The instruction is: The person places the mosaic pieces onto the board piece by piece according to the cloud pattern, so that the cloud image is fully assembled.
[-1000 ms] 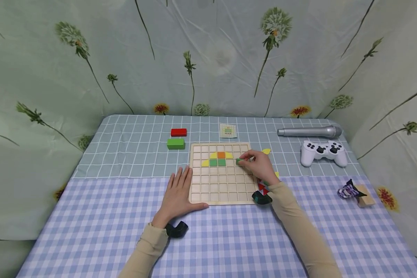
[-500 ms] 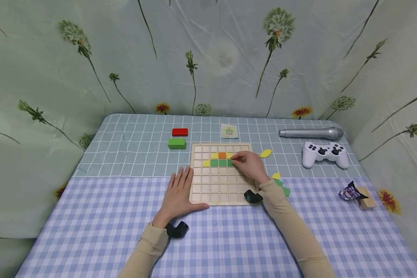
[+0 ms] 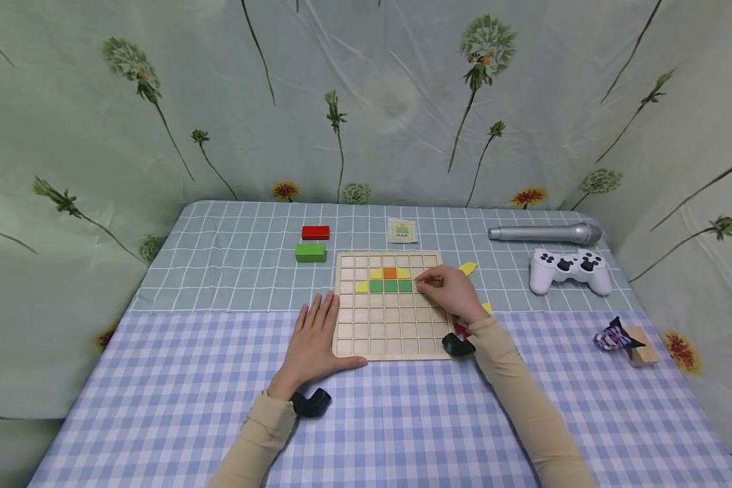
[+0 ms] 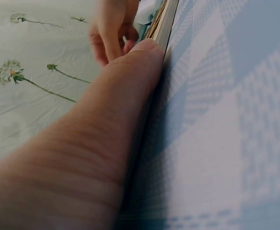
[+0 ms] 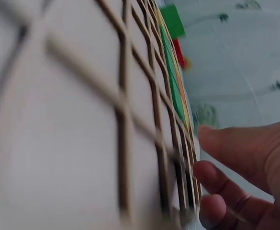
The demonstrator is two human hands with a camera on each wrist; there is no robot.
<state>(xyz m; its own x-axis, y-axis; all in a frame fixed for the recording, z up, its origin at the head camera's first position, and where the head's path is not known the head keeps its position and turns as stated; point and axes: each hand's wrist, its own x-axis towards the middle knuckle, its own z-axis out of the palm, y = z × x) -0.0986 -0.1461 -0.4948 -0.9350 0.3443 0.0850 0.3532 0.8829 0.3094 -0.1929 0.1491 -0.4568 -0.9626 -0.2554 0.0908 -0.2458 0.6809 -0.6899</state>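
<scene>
A desk [image 3: 158, 407] fills the lower half of the frame, before a hanging cloth [image 3: 390, 135]. A grid board [image 3: 378, 339] lies mid-frame, with tiles [image 3: 390, 286] in cells of its upper middle part. The left hand [image 3: 311, 346] lies along the board's left edge; the right hand [image 3: 454, 291] is over its upper right part. Loose pieces [image 3: 468, 268] lie to the board's right. Behind its upper left corner sit a front block [image 3: 310, 253] and a rear block [image 3: 315, 232]; behind its top edge, a card [image 3: 402, 230]. At the desk's upper right, a microphone [image 3: 539, 233] lies behind a game controller [image 3: 570, 271]; below them, a small item [image 3: 613, 337] overlaps a wooden block [image 3: 644, 349].
</scene>
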